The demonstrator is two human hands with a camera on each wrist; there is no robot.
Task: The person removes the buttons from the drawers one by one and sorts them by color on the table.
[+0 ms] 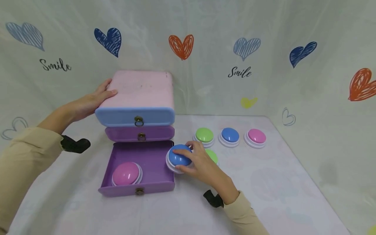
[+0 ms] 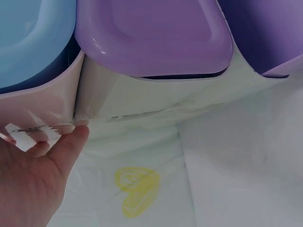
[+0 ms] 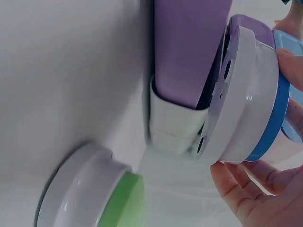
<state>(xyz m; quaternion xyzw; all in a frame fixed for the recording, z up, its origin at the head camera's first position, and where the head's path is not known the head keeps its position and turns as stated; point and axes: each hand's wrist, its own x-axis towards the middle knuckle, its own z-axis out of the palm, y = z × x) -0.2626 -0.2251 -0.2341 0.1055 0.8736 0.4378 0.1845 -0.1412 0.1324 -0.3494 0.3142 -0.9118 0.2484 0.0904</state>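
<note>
My right hand (image 1: 202, 163) grips a blue push button (image 1: 180, 155) with a white base, fingers and thumb around its sides. It is tilted at the right edge of the open purple drawer (image 1: 155, 163), and the right wrist view shows its underside raised off the table. Inside that bottom drawer, a pink push button (image 1: 126, 173) lies at the front left. My left hand (image 1: 91, 99) rests against the left side of the pink-topped drawer cabinet (image 1: 144, 88), thumb over the top edge. In the left wrist view its fingertips touch the cabinet's side.
A green button (image 1: 204, 134), a blue button (image 1: 230, 135) and a pink button (image 1: 256, 136) stand in a row on the white table (image 1: 264, 195). Another green button (image 1: 212, 156) is partly behind my right hand. A blue drawer (image 1: 155, 117) and a purple middle drawer (image 1: 158, 133) sit above the open one.
</note>
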